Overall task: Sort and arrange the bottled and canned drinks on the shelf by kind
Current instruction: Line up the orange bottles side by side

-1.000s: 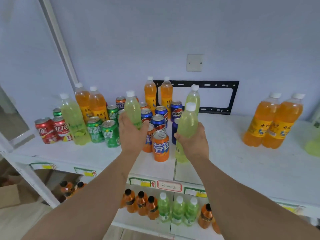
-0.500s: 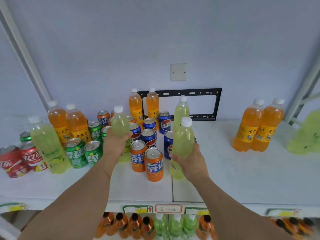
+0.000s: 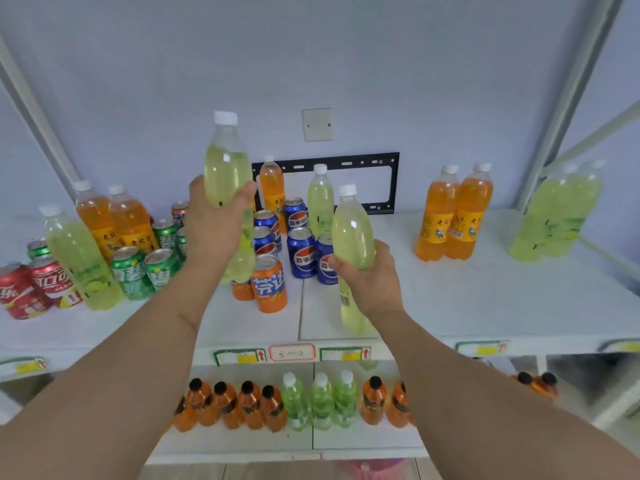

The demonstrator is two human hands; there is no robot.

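Head view: left hand [image 3: 216, 220] and right hand [image 3: 372, 277] each grip one green bottle [image 3: 227, 168], [image 3: 351, 233]; far-right green bottles [image 3: 557, 216] blurred, apparently two.

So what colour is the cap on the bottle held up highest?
White cap, clearest in the head view.

Left of centre in the frame, the clear glossy plastic bottle of pale green drink [image 3: 227, 171] has a matt white plastic cap. The similar clear plastic bottle at centre right [image 3: 353, 233] gleams with highlights and carries a thin paper or film label with a barcode. Shiny printed metal shows on the blue cans [image 3: 302, 252], the orange can [image 3: 270, 284], the green cans [image 3: 131, 271] and the red cans [image 3: 45, 285]. The white shelf board [image 3: 485, 299] looks smooth and slightly satin. At upper centre, the black wall bracket [image 3: 394, 181] looks like matt painted metal.
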